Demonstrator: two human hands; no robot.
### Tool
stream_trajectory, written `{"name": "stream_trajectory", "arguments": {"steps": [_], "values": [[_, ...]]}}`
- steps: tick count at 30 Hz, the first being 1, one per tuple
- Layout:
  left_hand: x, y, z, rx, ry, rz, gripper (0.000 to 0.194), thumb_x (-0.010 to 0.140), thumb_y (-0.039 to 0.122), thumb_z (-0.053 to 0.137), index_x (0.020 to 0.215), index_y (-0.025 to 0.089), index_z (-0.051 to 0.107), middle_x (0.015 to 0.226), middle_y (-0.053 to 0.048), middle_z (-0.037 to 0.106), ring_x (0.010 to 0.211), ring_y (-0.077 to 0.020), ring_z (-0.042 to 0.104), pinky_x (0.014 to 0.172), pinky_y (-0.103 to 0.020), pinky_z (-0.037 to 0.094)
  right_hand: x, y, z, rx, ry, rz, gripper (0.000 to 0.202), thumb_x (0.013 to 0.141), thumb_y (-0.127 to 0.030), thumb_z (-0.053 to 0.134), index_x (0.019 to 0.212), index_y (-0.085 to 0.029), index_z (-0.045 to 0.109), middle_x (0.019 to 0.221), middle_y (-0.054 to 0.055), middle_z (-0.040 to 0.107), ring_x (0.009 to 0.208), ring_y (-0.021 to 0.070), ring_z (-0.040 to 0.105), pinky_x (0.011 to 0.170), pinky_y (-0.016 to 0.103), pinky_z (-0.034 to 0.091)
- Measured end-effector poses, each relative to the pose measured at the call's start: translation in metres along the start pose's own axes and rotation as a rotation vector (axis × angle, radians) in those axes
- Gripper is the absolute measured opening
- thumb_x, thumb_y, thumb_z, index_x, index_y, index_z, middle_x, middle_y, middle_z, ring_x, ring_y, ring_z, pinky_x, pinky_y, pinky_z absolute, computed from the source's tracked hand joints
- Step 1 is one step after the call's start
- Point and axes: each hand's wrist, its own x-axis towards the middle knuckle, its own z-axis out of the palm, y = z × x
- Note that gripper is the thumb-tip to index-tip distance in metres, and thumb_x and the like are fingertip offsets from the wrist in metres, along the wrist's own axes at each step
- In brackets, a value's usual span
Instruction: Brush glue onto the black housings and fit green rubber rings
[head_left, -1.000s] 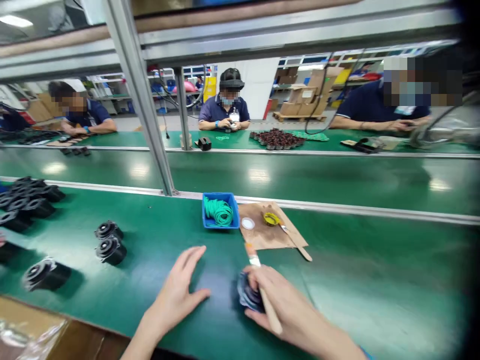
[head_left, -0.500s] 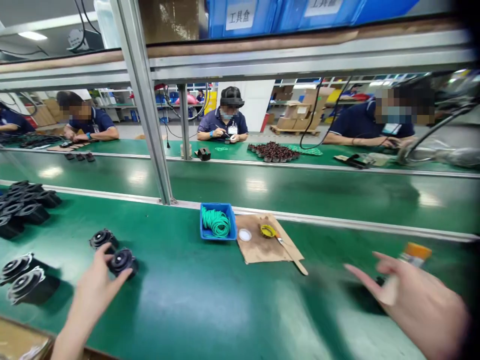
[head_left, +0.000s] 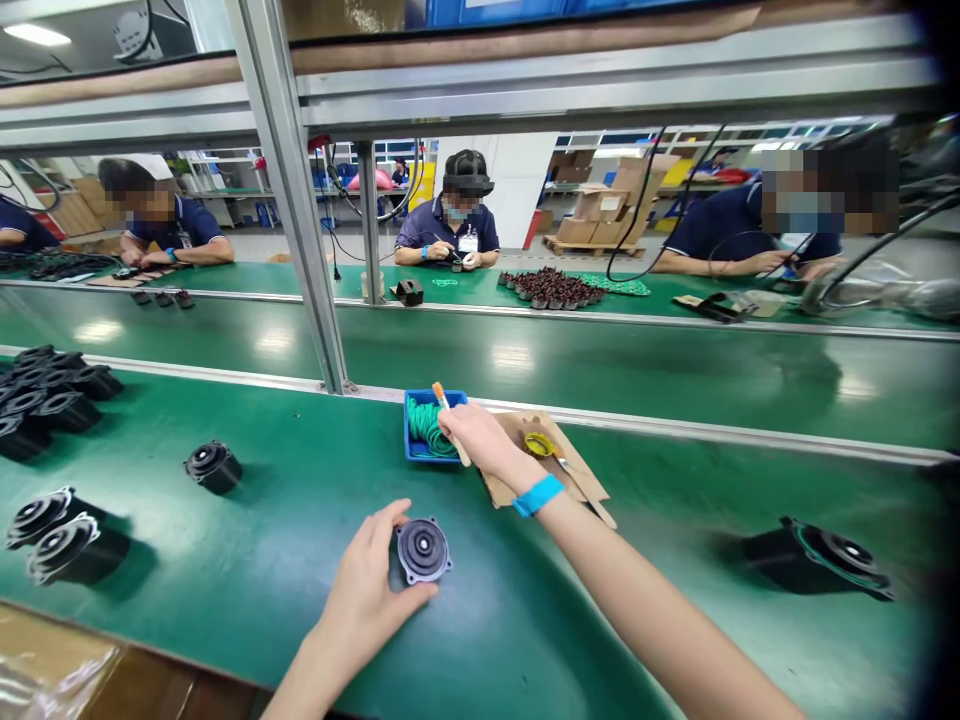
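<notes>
Black housing (head_left: pixel 424 550) is clasped by the left hand (head_left: pixel 367 568)'s fingers; the right hand (head_left: pixel 480 437)'s clamp a part-hidden brush (head_left: pixel 440 395).

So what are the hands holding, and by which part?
Left hand: a black round-topped part, by its outer edge. Right hand: a brush, by its handle.

Black housing (head_left: pixel 424 550) with grey eared flange and stepped round face, turned upward on or just above green tabletop (head_left: pixel 300 560), pale-handled orange-tipped paintbrush (head_left: pixel 442 397) tilted across right side of blue plastic bin (head_left: pixel 407 440), thin green rings (head_left: pixel 424 422) heaped inside.
</notes>
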Motion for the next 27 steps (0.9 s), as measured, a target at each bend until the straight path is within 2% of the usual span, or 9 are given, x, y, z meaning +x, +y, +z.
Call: {"name": "stream_trajectory", "arguments": {"steps": [4, 7, 10, 13, 17, 20, 22, 25, 27], "values": [[-0.004, -0.006, -0.001, -0.080, -0.013, -0.020, 0.080, 0.066, 0.014, 0.081, 0.135, 0.027, 0.042, 0.124, -0.008, 0.064, 0.112, -0.0269, 0.064, 0.099, -0.047, 0.052, -0.005, 0.001, -0.014, 0.086, 0.077, 0.103, 0.018, 0.082, -0.006, 0.050, 0.074, -0.021, 0.044, 0.067, 0.001, 0.057, 0.062, 0.0157, 0.050, 0.062, 0.027, 0.033], [-0.006, -0.008, 0.000, -0.125, 0.015, -0.009, 0.077, 0.067, 0.016, 0.081, 0.133, 0.027, 0.043, 0.126, -0.008, 0.063, 0.114, -0.0263, 0.064, 0.100, -0.046, 0.053, -0.018, -0.015, -0.027, 0.179, 0.135, 0.159, 0.012, 0.086, -0.014, 0.050, 0.080, -0.022, 0.042, 0.075, 0.001, 0.063, 0.064, 0.0147, 0.057, 0.062, 0.024, 0.039], [-0.007, -0.010, 0.002, -0.163, 0.039, 0.018, 0.073, 0.068, 0.014, 0.081, 0.131, 0.026, 0.045, 0.124, -0.007, 0.064, 0.112, -0.0249, 0.065, 0.098, -0.044, 0.054, -0.037, -0.045, -0.030, 0.429, 0.018, 0.167, 0.017, 0.084, -0.020, 0.057, 0.078, -0.023, 0.042, 0.075, -0.001, 0.067, 0.064, 0.0138, 0.061, 0.061, 0.023, 0.043], [-0.007, -0.011, 0.003, -0.183, 0.063, 0.070, 0.069, 0.070, 0.016, 0.080, 0.129, 0.025, 0.046, 0.123, -0.008, 0.063, 0.110, -0.0235, 0.066, 0.095, -0.040, 0.057, -0.054, -0.069, -0.022, 0.656, -0.127, 0.190, 0.021, 0.082, -0.022, 0.062, 0.075, -0.023, 0.042, 0.074, 0.000, 0.069, 0.063, 0.0154, 0.062, 0.059, 0.024, 0.044], [-0.007, -0.014, -0.001, -0.098, 0.074, 0.209, 0.057, 0.076, 0.023, 0.078, 0.126, 0.024, 0.051, 0.125, -0.010, 0.062, 0.113, -0.0248, 0.065, 0.094, -0.039, 0.058, -0.068, -0.079, -0.014, 0.755, -0.069, 0.176, 0.024, 0.089, -0.028, 0.061, 0.078, -0.023, 0.039, 0.088, 0.004, 0.071, 0.077, 0.0178, 0.066, 0.068, 0.028, 0.048], [-0.006, -0.017, -0.003, 0.007, 0.078, 0.308, 0.045, 0.080, 0.028, 0.076, 0.120, 0.022, 0.056, 0.123, -0.012, 0.063, 0.113, -0.0257, 0.065, 0.094, -0.039, 0.058, -0.080, -0.078, -0.014, 0.704, -0.076, 0.073, 0.034, 0.085, -0.035, 0.071, 0.080, -0.023, 0.040, 0.103, 0.006, 0.070, 0.091, 0.0213, 0.065, 0.078, 0.033, 0.049], [-0.005, -0.019, -0.003, 0.034, 0.104, 0.358, 0.038, 0.082, 0.032, 0.074, 0.114, 0.020, 0.057, 0.119, -0.013, 0.065, 0.109, -0.0252, 0.068, 0.091, -0.037, 0.059, -0.089, -0.079, -0.013, 0.601, -0.074, 0.000, 0.039, 0.080, -0.040, 0.077, 0.081, -0.023, 0.042, 0.105, 0.007, 0.071, 0.092, 0.0230, 0.063, 0.078, 0.035, 0.049], [-0.004, -0.021, -0.002, 0.047, 0.155, 0.425, 0.031, 0.085, 0.038, 0.070, 0.104, 0.017, 0.057, 0.113, -0.015, 0.068, 0.102, -0.0241, 0.071, 0.086, -0.034, 0.061, -0.101, -0.081, -0.006, 0.487, 0.039, -0.071, 0.034, 0.085, -0.041, 0.072, 0.080, -0.022, 0.045, 0.102, 0.008, 0.071, 0.090, 0.0223, 0.063, 0.076, 0.035, 0.050], [-0.005, -0.021, -0.001, 0.074, 0.175, 0.458, 0.027, 0.088, 0.039, 0.066, 0.100, 0.017, 0.057, 0.111, -0.015, 0.068, 0.100, -0.0232, 0.072, 0.085, -0.032, 0.062, -0.107, -0.084, 0.000, 0.400, 0.159, -0.144, 0.024, 0.090, -0.038, 0.067, 0.085, -0.020, 0.051, 0.091, 0.008, 0.071, 0.086, 0.0214, 0.064, 0.073, 0.034, 0.051]]}}
